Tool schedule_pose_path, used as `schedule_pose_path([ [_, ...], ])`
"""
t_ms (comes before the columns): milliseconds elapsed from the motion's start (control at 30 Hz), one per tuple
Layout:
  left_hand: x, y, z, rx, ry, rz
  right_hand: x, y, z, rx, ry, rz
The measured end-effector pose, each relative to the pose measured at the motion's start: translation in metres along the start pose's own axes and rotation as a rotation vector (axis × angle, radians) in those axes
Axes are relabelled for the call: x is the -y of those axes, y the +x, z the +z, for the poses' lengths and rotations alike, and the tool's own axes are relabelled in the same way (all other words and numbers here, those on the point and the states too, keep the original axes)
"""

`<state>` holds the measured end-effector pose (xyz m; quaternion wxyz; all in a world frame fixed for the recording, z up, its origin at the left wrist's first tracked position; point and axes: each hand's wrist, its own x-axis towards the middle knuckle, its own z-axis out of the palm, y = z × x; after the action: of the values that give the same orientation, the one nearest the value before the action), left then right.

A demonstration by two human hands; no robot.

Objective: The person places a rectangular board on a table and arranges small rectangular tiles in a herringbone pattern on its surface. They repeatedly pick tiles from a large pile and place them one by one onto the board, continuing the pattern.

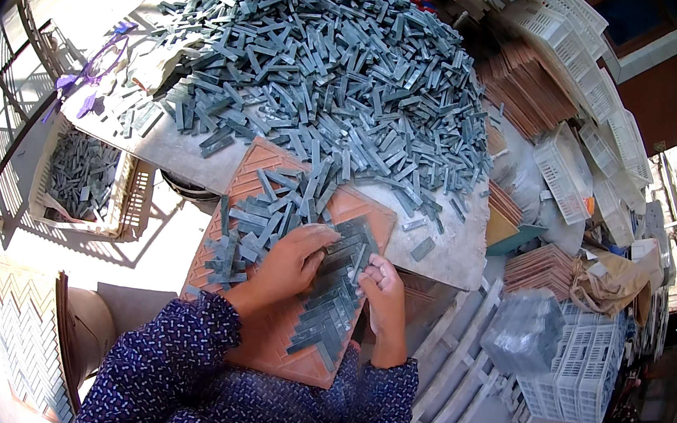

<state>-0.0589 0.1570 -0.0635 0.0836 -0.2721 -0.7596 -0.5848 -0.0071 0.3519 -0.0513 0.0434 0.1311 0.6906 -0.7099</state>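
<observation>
An orange-brown tray (268, 351) with a herringbone pattern of grooves leans between my body and the table edge. Dark grey stone strips (326, 320) lie fitted in a herringbone on its right part. Loose strips (252, 224) are heaped on its left and upper part. My left hand (293, 262) is over the middle of the tray, its fingers closed together at the fitted strips; what they hold, if anything, is hidden. At the tray's right edge my right hand (383, 294) pinches a narrow grey stone strip (359, 261) between thumb and fingers.
A big pile of stone strips (327, 59) covers the table (455, 261). A crate (123, 200) of strips stands at left, near a patterned panel (27, 331). At right are stacked brown trays (526, 86), white plastic crates (575, 364) and a wooden pallet (452, 362).
</observation>
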Motion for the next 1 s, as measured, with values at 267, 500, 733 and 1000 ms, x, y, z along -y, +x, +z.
schedule_pose_path([
  [267,-0.021,-0.083,-0.093,-0.108,0.044,-0.371,-0.023,-0.089,0.053,0.143,-0.445,-0.084],
  [500,-0.023,-0.133,-0.106,-0.177,-0.010,-0.447,-0.037,-0.085,0.074,0.309,-0.648,-0.236],
  [733,-0.029,-0.119,-0.105,-0.149,0.034,-0.392,-0.026,-0.085,0.077,0.336,-0.906,-0.411],
  [1000,-0.026,-0.130,-0.095,-0.010,0.172,-0.353,-0.026,-0.085,0.069,0.434,-0.921,-0.421],
])
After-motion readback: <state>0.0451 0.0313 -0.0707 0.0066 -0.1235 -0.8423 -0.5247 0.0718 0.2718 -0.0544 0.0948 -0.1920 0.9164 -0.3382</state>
